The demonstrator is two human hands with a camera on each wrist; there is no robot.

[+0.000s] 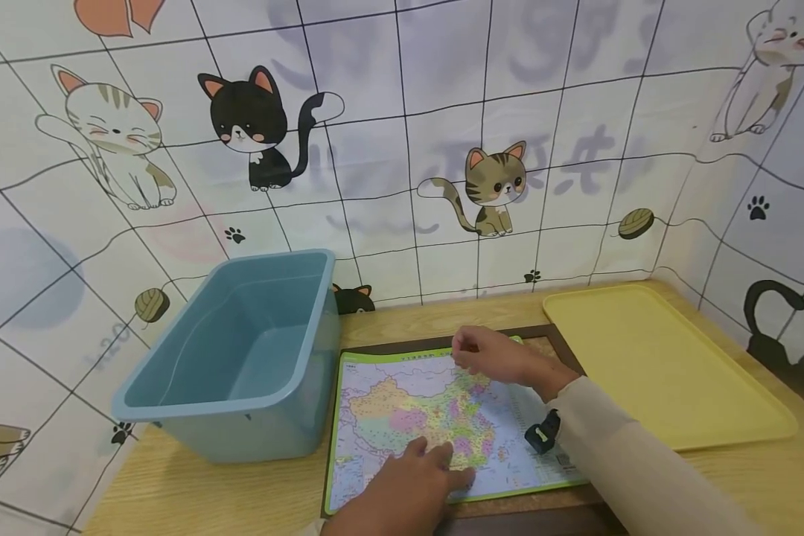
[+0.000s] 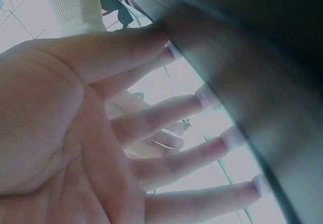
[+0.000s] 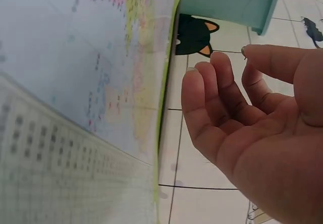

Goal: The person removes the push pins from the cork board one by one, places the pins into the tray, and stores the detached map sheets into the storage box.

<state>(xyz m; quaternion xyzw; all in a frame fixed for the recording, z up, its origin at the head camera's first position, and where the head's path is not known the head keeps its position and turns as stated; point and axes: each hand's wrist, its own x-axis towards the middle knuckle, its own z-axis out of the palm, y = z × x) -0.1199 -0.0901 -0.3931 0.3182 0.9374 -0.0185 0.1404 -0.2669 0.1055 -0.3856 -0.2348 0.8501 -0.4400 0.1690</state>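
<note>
A map sheet [image 1: 409, 420] with a green border and coloured regions lies flat on a brown-framed board [image 1: 566, 350]. At the map's lower part, my left hand [image 1: 409, 484] rests its spread fingertips on the sheet. The left wrist view shows those fingers [image 2: 176, 158] nearly straight, with nothing in the palm. My right hand [image 1: 492, 353] is over the map's upper right edge, fingers loosely bent. In the right wrist view, this hand [image 3: 242, 113] holds nothing and appears apart from the sheet; thumb and fingertips do not meet.
On the left stands a blue plastic tub [image 1: 221, 409]. A yellow tray [image 1: 663, 365] lies to the right, close to the board's corner. Both are on a wood-grain table [image 1: 275, 495]. A cloth wall [image 1: 375, 164] with printed cats is behind. A small black device [image 1: 543, 432] is at my right wrist.
</note>
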